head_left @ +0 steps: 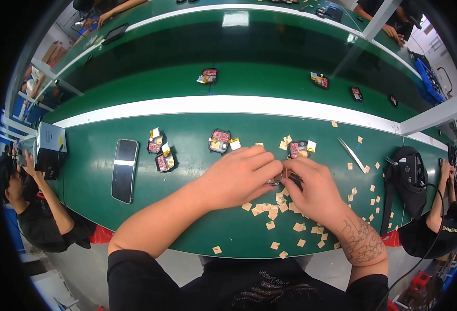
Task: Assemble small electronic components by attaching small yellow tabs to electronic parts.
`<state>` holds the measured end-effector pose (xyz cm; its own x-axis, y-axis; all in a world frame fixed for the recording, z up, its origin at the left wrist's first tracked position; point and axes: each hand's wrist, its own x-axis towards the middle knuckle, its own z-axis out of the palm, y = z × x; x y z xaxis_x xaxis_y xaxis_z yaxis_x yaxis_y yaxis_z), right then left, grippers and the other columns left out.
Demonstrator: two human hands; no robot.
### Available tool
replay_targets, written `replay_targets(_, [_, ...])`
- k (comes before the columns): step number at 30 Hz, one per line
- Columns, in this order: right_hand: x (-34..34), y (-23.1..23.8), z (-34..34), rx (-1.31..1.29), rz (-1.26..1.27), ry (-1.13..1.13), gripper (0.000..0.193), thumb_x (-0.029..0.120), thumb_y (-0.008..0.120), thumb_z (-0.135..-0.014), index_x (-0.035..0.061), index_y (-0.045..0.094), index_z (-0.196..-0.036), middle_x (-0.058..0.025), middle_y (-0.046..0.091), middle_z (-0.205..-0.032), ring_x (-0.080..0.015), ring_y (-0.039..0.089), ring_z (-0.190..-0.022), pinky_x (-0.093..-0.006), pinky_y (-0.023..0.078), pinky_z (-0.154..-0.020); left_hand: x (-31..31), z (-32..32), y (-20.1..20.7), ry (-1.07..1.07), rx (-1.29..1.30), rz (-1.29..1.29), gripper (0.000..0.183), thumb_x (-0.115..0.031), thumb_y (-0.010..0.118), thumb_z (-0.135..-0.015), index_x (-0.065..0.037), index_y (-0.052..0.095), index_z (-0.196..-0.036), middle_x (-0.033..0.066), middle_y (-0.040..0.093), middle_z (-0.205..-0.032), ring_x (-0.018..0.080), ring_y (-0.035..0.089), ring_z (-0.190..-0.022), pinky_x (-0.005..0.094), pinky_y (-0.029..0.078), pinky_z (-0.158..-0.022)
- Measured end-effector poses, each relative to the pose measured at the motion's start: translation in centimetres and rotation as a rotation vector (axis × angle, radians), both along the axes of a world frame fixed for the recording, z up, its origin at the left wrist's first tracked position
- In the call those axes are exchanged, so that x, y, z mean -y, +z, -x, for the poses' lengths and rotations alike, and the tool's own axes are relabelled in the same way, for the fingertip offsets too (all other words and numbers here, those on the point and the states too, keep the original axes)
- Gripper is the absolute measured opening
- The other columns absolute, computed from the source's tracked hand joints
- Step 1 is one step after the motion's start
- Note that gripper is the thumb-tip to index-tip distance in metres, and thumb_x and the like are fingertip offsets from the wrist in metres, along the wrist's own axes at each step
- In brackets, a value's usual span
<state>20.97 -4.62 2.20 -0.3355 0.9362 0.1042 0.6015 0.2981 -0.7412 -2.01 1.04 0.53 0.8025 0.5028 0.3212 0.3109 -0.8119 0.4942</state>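
My left hand (246, 173) and my right hand (311, 187) meet over the near middle of the bench, fingers bent and closed. Between their fingertips is a small dark device (275, 182), mostly covered by the fingers. A thin shiny line shows by the right fingertips, too small to name. Just beyond the hands lies an open black housing with a red circuit board (298, 149). Another such housing (219, 141) sits past my left hand, a silver battery pouch (234, 144) beside it. Small beige square stickers (272, 213) lie scattered beneath and around my right hand.
Two more open housings (165, 160) and a phone (125, 171) are on the left. White tweezers (352, 155) and a black bag (409, 176) lie right. Behind a white rail (228, 105), several housings rest on a green conveyor belt (262, 83). People work on both sides.
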Motion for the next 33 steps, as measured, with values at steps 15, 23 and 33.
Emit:
replay_targets(15, [-0.1,-0.2,-0.1,-0.053,0.044,-0.044,0.022,-0.005,0.077,-0.087,-0.0021,0.072,-0.108,-0.0114,0.067,-0.089,-0.0257,0.065,-0.071,-0.036,0.05,-0.064,0.5,-0.3,-0.2,0.051,0.015,0.007,0.039,-0.016,0.086,-0.081,-0.007,0.064,-0.111,0.0089,0.064,-0.106,0.032,0.064,-0.1,0.0428,0.056,-0.085])
replay_targets(23, [-0.2,0.0,0.5,0.048,-0.046,-0.075,0.011,-0.001,0.074,-0.087,0.0007,0.074,-0.098,-0.0144,0.071,-0.085,-0.0363,0.071,-0.075,-0.0442,0.056,-0.066,0.8,-0.4,-0.2,0.044,0.03,0.02,0.037,-0.016,0.081,-0.086,-0.006,0.059,-0.114,0.0101,0.06,-0.103,0.0318,0.061,-0.1,0.044,0.054,-0.086])
replay_targets(33, [-1.1,-1.2,-0.4,-0.122,-0.038,-0.031,0.012,-0.002,0.075,-0.084,0.0003,0.072,-0.095,-0.0127,0.07,-0.081,-0.0323,0.072,-0.077,-0.0402,0.057,-0.07,1.1,-0.7,-0.3,0.064,0.0,-0.05,0.036,-0.015,0.087,-0.081,-0.008,0.067,-0.11,0.0078,0.062,-0.103,0.0303,0.065,-0.098,0.0421,0.056,-0.084])
